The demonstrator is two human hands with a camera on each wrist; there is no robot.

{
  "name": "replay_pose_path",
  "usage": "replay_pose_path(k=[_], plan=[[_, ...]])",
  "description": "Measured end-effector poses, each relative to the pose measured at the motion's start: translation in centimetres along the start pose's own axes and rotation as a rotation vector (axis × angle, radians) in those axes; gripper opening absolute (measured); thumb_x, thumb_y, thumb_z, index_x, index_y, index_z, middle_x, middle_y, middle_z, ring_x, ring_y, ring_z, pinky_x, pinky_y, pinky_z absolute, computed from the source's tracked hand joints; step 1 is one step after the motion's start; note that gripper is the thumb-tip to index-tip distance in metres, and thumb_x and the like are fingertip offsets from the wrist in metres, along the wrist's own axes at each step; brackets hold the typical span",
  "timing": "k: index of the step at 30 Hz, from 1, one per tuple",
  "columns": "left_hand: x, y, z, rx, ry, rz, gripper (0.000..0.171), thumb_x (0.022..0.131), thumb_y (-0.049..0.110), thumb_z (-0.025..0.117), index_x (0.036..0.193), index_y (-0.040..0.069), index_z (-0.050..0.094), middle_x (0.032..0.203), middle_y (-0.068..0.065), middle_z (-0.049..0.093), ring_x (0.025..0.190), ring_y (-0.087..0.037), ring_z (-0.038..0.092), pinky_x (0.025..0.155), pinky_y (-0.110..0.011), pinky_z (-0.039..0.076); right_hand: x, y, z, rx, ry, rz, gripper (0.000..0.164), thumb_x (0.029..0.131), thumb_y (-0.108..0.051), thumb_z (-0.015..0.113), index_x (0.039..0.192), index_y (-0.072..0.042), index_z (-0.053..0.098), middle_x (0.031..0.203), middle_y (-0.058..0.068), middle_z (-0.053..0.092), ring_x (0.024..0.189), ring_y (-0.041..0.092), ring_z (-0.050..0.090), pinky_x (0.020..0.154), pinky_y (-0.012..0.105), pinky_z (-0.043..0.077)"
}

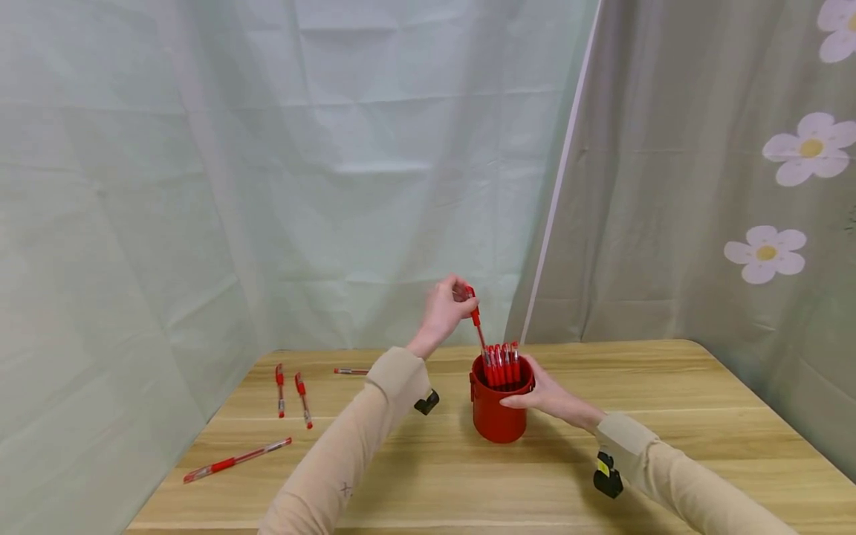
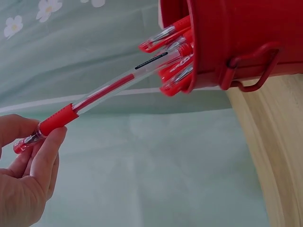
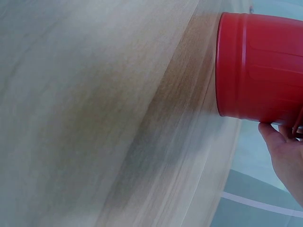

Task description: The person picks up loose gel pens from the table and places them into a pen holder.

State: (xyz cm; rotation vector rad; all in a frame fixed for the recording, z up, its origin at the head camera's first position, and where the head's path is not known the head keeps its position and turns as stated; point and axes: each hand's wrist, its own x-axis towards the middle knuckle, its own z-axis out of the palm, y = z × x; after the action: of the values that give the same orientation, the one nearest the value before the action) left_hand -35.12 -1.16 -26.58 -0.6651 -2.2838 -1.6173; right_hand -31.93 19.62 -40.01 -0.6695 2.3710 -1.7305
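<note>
My left hand pinches a red gel pen by its capped end, above a red metal bucket. The pen slants down, its clear barrel's far end beside the tops of several red pens standing in the bucket. In the left wrist view, the thumb and fingers close round the pen near its red grip. My right hand holds the bucket's right side near the rim, thumb at the front; its other fingers are mostly hidden behind. The bucket stands upright on the table.
On the wooden table's left side lie two short-looking red pens, one pen beside another pen. A longer pen lies nearer the front. Another pen lies farther back, partly behind the left sleeve. Curtains hang behind.
</note>
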Motion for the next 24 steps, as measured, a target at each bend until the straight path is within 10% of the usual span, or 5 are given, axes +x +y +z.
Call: replay_pose_path(k=[24], plan=[[-0.7,-2.2,2.3,0.004,-0.054,-0.085,0.016,0.08,-0.004,0.063,0.088,-0.004,0.05,0.076,-0.009,0.05,0.069,-0.021,0.056,0.059,-0.029,0.051,-0.2,0.1,-0.2,-0.016,-0.002,-0.009,0.082,0.076,-0.022,0.074,0.138,-0.012,0.02,0.131,0.012,0.038,0.113,0.029,0.042,0.088,0.043,0.039]])
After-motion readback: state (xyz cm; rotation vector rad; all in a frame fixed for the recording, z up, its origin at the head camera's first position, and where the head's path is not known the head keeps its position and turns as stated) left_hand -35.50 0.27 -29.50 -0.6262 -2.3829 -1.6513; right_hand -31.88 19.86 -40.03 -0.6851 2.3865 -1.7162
